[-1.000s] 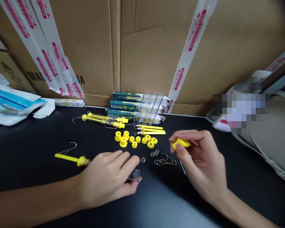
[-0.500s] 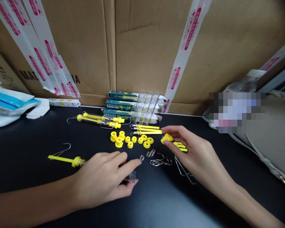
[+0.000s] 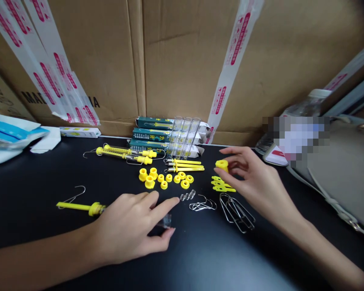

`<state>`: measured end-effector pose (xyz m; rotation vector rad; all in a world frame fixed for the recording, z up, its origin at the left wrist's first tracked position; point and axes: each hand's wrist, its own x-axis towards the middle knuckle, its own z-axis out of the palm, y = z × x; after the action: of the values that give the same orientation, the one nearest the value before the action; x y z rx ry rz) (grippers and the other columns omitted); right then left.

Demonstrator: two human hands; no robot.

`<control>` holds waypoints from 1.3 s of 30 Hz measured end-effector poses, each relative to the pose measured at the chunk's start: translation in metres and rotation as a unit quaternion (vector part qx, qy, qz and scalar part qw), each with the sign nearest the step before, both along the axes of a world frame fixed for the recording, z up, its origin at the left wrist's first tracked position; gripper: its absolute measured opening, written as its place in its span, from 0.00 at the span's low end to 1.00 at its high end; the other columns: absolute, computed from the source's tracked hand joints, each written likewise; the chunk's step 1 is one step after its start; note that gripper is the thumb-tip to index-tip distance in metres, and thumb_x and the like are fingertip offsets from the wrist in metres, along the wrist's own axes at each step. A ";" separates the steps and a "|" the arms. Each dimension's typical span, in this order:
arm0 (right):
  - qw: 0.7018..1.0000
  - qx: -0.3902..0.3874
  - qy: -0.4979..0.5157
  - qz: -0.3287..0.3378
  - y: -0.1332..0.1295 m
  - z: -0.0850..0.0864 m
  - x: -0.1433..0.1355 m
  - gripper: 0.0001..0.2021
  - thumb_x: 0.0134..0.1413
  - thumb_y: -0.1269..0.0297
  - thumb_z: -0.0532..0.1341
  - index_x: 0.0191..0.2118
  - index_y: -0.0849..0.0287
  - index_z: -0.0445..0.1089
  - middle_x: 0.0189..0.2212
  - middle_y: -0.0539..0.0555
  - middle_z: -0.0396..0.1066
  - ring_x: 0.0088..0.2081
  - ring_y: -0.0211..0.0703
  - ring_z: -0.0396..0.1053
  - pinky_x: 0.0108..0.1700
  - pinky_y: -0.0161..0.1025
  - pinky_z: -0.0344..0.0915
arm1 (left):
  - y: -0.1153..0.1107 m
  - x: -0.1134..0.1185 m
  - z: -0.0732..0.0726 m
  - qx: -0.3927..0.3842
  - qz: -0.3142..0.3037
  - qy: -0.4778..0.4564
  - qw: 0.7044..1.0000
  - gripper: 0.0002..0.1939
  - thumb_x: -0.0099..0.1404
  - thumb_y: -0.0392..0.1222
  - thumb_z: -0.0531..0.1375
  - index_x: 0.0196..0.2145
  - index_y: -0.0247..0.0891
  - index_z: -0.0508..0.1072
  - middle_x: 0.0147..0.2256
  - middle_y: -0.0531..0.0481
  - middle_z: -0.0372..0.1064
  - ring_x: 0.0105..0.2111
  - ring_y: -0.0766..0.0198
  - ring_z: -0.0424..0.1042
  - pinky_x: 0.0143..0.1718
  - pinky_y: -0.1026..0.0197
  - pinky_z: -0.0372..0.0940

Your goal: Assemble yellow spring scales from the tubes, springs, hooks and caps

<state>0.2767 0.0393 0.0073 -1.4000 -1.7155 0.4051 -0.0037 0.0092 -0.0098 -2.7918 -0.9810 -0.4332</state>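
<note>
My left hand (image 3: 133, 226) is wrapped over the clear tube of a spring scale (image 3: 79, 207). The scale's yellow stem and collar stick out on the left, and the open tube end shows between thumb and forefinger. That forefinger points at three small springs (image 3: 187, 195) on the table. In my right hand (image 3: 245, 169), thumb and fingertips hold a yellow plastic cap (image 3: 221, 165) above the table. Below it lie flat yellow slotted pieces (image 3: 222, 184) and large bent wire hooks (image 3: 237, 213); smaller wire hooks (image 3: 202, 204) are nearer the middle.
Yellow caps and rings (image 3: 149, 182), yellow rods with springs (image 3: 185, 165) and two whole spring scales (image 3: 124, 154) lie behind. Clear tubes (image 3: 183, 137) lean on green boxes (image 3: 150, 133). A bottle (image 3: 309, 103) and a bag (image 3: 348, 161) stand at right, cardboard behind.
My right hand has shifted slightly right and up with the cap, which has turned upright, uncovering the slotted pieces and large hooks. My left hand keeps its hold; the view has shifted a little.
</note>
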 end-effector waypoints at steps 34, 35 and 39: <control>0.867 0.131 -0.336 0.343 0.025 0.019 -0.131 0.12 0.61 0.73 0.63 0.48 0.60 0.77 0.44 0.62 0.66 0.46 0.53 0.58 0.47 0.51 0.66 | -0.003 -0.003 -0.005 0.075 -0.097 -0.050 0.991 0.10 0.67 0.44 0.54 0.29 0.40 0.70 0.18 0.56 0.65 0.18 0.63 0.69 0.17 0.62 0.55; 0.872 0.125 -0.327 0.342 0.025 0.020 -0.130 0.13 0.60 0.72 0.64 0.50 0.59 0.76 0.45 0.62 0.66 0.46 0.53 0.58 0.47 0.52 0.66 | -0.003 -0.003 -0.005 0.079 -0.098 -0.055 0.991 0.11 0.67 0.44 0.54 0.29 0.39 0.70 0.18 0.56 0.65 0.18 0.63 0.69 0.17 0.62 0.56; 0.902 0.127 -0.226 0.345 0.013 0.024 -0.118 0.16 0.62 0.72 0.63 0.54 0.57 0.73 0.46 0.59 0.65 0.50 0.50 0.61 0.52 0.49 0.65 | -0.004 -0.005 -0.003 0.089 -0.104 -0.077 0.988 0.10 0.63 0.44 0.55 0.29 0.37 0.72 0.23 0.50 0.69 0.23 0.59 0.72 0.21 0.61 0.66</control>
<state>0.1588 0.0528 0.0313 -0.6856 -2.5388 0.2211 -0.0083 0.0054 -0.0124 -2.7372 -0.6414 -0.7358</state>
